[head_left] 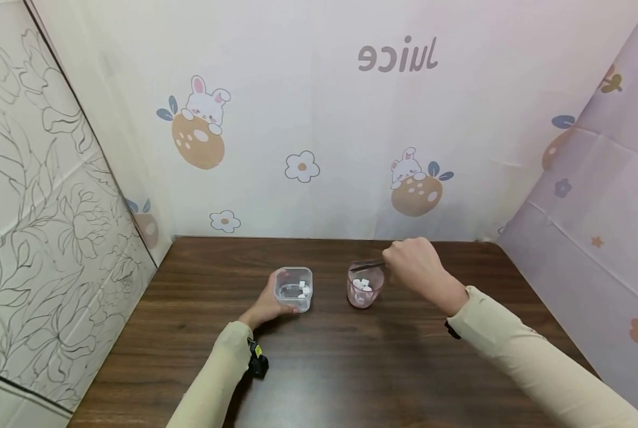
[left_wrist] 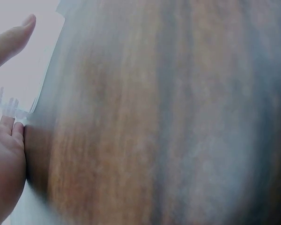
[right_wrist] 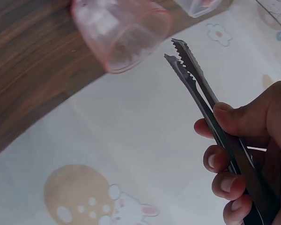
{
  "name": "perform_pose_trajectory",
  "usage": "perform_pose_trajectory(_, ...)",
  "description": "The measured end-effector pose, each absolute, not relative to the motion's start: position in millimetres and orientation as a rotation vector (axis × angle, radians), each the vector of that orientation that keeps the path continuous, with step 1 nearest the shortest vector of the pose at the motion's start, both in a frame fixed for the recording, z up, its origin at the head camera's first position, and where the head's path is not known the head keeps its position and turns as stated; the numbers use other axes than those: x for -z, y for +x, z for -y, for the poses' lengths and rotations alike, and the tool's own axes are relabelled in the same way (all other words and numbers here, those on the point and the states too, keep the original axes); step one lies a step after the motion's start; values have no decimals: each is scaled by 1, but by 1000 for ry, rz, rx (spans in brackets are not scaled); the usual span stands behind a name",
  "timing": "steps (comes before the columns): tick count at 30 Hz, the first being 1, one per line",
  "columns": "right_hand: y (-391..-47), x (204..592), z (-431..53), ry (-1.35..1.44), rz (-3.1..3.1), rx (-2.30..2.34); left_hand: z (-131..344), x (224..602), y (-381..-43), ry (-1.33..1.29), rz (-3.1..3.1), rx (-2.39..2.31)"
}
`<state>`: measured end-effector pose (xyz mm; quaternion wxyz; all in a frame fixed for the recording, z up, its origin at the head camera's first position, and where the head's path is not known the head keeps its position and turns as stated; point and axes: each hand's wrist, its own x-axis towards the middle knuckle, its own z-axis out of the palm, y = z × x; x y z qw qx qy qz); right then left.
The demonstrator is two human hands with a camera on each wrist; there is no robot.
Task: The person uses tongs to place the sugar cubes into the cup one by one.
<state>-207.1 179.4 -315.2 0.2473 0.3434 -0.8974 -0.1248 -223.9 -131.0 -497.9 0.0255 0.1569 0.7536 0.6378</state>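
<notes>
My left hand (head_left: pixel 267 303) grips a clear square plastic container (head_left: pixel 293 305) from its left side, thumb at the near side; a few small white cubes (head_left: pixel 304 290) lie inside it. In the right wrist view, my right hand (right_wrist: pixel 257 136) holds dark metal tongs (right_wrist: pixel 225 136) with toothed tips, thumb on one arm and fingers round the other. The tips are slightly apart with nothing between them. In the head view the tongs reach over the rim of a pink see-through cup (head_left: pixel 363 301), which holds several white cubes (head_left: pixel 361 284).
A dark wooden table (head_left: pixel 319 368) bears the container and cup, side by side with a gap between. Behind it stands a wall covering (head_left: pixel 308 119) with rabbit and flower prints. Patterned panels flank the table on the left and right.
</notes>
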Motion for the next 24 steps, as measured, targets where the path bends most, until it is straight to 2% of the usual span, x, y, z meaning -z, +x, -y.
perform_pose_trajectory(3, -207, 313, -169, 958, 2422, 336, 131, 497, -224, 492, -2319, -1992)
perform_pose_trajectory(13, -208, 319, -124, 1057, 2397, 382, 132, 527, -241, 395, -2382, -1945)
perform_pose_trajectory(24, -214, 338, -87, 1136, 2349, 487, 131, 529, -243, 500, -2337, -1988)
